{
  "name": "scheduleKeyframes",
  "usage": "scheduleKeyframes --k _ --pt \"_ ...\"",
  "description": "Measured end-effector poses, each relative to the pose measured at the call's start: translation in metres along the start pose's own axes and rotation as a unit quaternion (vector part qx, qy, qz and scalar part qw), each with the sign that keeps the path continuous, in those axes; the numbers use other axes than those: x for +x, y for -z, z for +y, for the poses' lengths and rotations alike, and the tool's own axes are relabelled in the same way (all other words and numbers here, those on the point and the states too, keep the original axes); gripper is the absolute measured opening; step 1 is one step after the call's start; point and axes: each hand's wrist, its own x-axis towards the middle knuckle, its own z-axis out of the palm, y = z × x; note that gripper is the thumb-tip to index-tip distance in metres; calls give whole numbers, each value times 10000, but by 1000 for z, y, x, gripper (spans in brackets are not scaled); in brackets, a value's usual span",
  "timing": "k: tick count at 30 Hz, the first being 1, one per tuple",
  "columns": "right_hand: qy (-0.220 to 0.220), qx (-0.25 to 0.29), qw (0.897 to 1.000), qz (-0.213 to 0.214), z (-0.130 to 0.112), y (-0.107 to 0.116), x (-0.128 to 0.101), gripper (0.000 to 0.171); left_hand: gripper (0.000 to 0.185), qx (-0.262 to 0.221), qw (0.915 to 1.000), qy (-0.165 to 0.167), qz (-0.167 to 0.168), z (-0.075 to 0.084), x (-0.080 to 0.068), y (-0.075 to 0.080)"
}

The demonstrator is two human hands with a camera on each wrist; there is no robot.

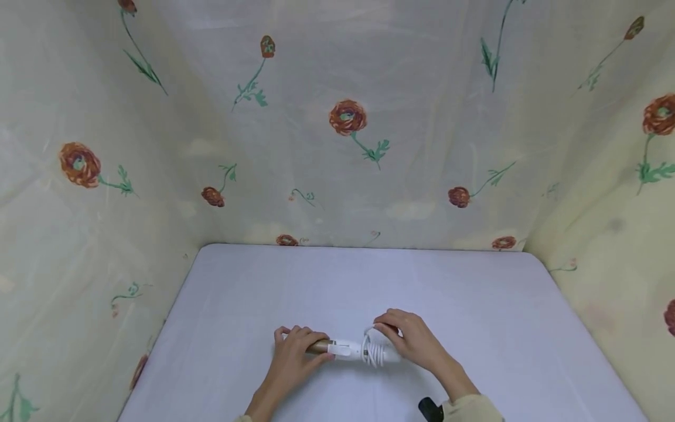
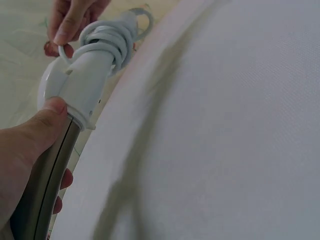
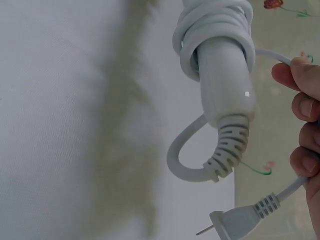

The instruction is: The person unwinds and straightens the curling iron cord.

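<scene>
Barrel (image 1: 319, 347) is gripped by left hand (image 1: 293, 350); cord (image 1: 372, 347) is pinched by right hand (image 1: 413, 340); coils should be kept snug.

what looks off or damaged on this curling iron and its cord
Nothing stands out. The white cord is wound in neat coils round the handle, its strain relief and plug look intact. The left hand holds the metal barrel; the right hand holds the cord.
</scene>
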Motion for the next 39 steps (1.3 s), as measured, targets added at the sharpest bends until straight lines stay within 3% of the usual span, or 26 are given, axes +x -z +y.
scheduleKeyframes --k 6,15,24,33,39 --pt "-122 204 9994 -256 10 -3 -3 9 43 -59 9997 -107 -208 -4 -3 2" --pt "-505 615 9953 -557 20 -9 -11 13 38 -367 9979 -475 -251 -7 -4 8" --pt "-647 571 9935 -745 25 -19 -17 14 35 -802 9947 -585 -267 -11 -5 7" --pt "-1338 805 9736 -1667 18 -25 -26 17 33 -1012 9923 -700 -160 -9 -3 5" --pt "-1600 1315 9628 -1733 10 -30 -41 13 33 -1125 9919 -545 -205 -4 -1 6"
